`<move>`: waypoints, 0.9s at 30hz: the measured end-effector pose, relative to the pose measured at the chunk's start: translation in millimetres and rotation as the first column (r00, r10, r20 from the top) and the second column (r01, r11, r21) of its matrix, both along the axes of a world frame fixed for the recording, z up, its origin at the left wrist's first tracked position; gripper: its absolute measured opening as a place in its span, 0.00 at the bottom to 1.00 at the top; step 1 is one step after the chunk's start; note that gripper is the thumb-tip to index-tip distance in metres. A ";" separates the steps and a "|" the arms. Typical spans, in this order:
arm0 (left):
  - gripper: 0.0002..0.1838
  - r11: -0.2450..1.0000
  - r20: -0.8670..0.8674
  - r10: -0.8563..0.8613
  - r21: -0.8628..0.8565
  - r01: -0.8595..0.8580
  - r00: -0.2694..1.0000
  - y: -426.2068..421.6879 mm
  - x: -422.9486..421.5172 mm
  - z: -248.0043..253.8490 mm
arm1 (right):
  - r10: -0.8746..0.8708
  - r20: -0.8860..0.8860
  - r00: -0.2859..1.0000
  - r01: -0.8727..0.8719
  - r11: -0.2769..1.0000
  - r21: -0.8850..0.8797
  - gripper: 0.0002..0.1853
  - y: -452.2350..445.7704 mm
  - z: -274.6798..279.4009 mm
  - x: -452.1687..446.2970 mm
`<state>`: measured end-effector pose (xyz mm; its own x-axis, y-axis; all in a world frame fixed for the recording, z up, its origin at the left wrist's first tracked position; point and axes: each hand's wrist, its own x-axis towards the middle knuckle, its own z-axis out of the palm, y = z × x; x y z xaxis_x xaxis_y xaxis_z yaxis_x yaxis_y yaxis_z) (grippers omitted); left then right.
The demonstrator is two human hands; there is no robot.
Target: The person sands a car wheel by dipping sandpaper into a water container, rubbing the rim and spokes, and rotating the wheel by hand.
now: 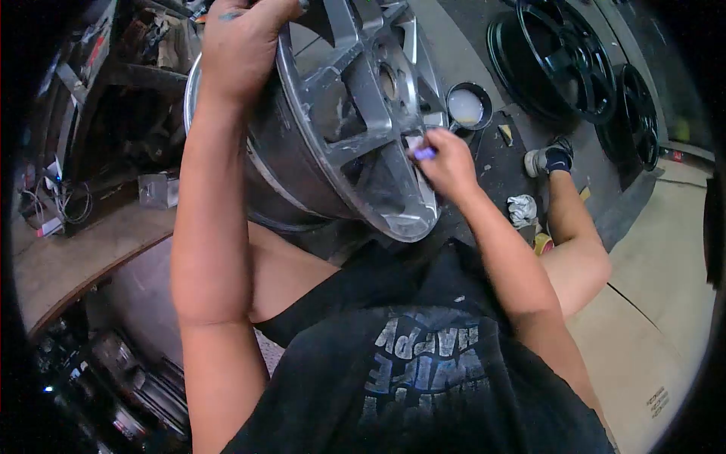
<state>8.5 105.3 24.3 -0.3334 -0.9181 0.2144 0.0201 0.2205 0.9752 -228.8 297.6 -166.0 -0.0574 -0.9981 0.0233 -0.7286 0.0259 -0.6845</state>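
Note:
A large grey alloy wheel (355,144) stands tilted in front of me, its spoked face turned to the right. My left hand (246,38) is wrapped over the upper rim of the wheel; its fingertips are partly hidden behind the rim. Against a spoke on the right part of the face, my right hand (448,160) is closed around a small purple and white piece (423,153), too small to name exactly. Just beyond that hand sits a dark round pot (469,106) with cloudy whitish liquid in it.
Black wheels (567,57) lie at the upper right. A crumpled white wad (522,210) and a yellow roll (543,244) are beside my right leg. Cluttered shelving (128,76) stands at the left, with a clear plastic container (157,191) near it. Cardboard (650,303) covers the floor at right.

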 end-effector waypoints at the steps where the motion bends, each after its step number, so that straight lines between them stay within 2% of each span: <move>1: 0.06 1.000 0.056 0.018 -0.006 -0.018 0.998 0.9 -1.7 3.2 | -0.043 0.013 0.999 0.043 0.999 0.000 0.10 -11.8 -2.9 2.2; 3: 0.06 1.000 0.106 0.030 -0.004 -0.030 0.994 -0.2 0.2 3.4 | -0.097 0.029 0.995 0.097 0.995 -0.003 0.10 -9.8 2.1 6.1; 5: 0.06 1.000 0.055 0.025 -0.007 -0.025 0.998 -3.0 0.0 1.4 | -0.037 0.126 0.991 0.033 0.999 0.031 0.10 18.9 14.6 3.6; 6: 0.06 1.000 0.014 0.029 0.010 -0.029 0.999 -1.7 -2.2 -1.9 | 0.000 0.077 0.997 -0.010 0.992 0.130 0.11 37.3 14.5 -2.5; 8: 0.06 0.997 -0.141 0.075 -0.009 -0.077 0.987 5.2 -14.3 2.0 | 0.027 0.092 0.995 -0.054 0.953 0.298 0.13 54.8 33.5 -9.5; 9: 0.06 0.998 -0.020 0.053 0.022 -0.052 0.998 1.8 -8.5 7.1 | 0.043 0.093 0.995 -0.070 0.949 0.307 0.13 53.8 32.4 -15.7; 10: 0.06 0.998 0.096 0.025 0.053 -0.030 0.995 0.8 -3.9 7.6 | -0.035 0.177 0.984 -0.038 0.920 0.390 0.14 51.6 30.4 -23.3; 11: 0.07 1.000 0.003 0.012 0.019 -0.012 1.000 -3.6 -4.2 -1.8 | -0.119 0.249 0.961 -0.014 0.880 0.474 0.15 49.8 27.6 -33.2; 12: 0.07 0.999 0.000 0.029 0.026 -0.029 1.000 -3.3 -4.7 -6.0 | -0.238 0.306 0.922 0.074 0.884 0.461 0.16 43.0 7.3 -44.2; 14: 0.06 1.000 -0.101 -0.011 -0.026 0.009 0.995 -3.1 -5.7 -7.3 | -0.347 0.229 0.910 0.211 0.860 0.465 0.17 20.4 -15.3 -71.5; 15: 0.06 0.998 0.074 0.046 0.034 -0.048 0.996 7.4 -3.2 10.8 | -0.342 0.161 0.926 0.245 0.867 0.433 0.18 7.8 -22.8 -82.6; 16: 0.06 0.998 0.061 0.054 0.028 -0.056 0.997 9.8 0.2 14.7 | -0.342 0.090 0.936 0.282 0.875 0.394 0.19 -5.1 -30.8 -94.4; 18: 0.06 0.997 0.033 -0.009 0.071 0.006 0.999 9.6 6.0 14.0 | -0.322 0.021 0.946 0.291 0.880 0.375 0.19 -29.3 -57.9 -117.2; 19: 0.06 1.000 -0.103 -0.010 0.024 0.013 0.995 3.0 0.9 1.5 | -0.280 -0.073 0.957 0.289 0.907 0.308 0.19 -41.3 -76.3 -126.7; 20: 0.06 1.000 -0.110 0.007 0.028 -0.004 0.994 2.1 0.7 -0.9 | -0.237 -0.165 0.957 0.273 0.931 0.243 0.18 -53.9 -94.0 -135.3; 21: 0.06 1.000 -0.095 0.002 0.028 0.000 0.996 1.4 3.0 -1.6 | -0.219 -0.170 0.961 0.256 0.935 0.247 0.18 -67.9 -110.4 -142.0; 22: 0.06 1.000 -0.077 -0.001 0.031 0.004 0.997 0.7 5.6 -1.6 | -0.184 -0.212 0.960 0.243 0.924 0.294 0.18 -82.4 -126.3 -146.5; 23: 0.07 0.998 0.000 0.062 -0.004 -0.062 0.998 1.5 3.2 1.8 | -0.148 -0.250 0.957 0.230 0.912 0.341 0.19 -95.7 -140.2 -148.6; 24: 0.07 0.997 0.006 0.081 0.006 -0.081 0.997 3.6 1.5 2.3 | -0.127 -0.247 0.961 0.210 0.913 0.351 0.19 -104.9 -152.7 -149.5; 27: 0.07 0.995 -0.034 0.097 0.009 -0.097 0.995 8.5 0.5 3.1 | 0.048 -0.410 0.911 0.199 0.820 0.537 0.24 -128.0 -193.2 -156.6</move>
<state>9.1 113.8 27.4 -0.2354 -0.9472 0.2178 0.0324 0.2163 0.9758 -385.4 169.6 -359.2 -0.2420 -0.8346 -0.4948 -0.9064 0.3764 -0.1917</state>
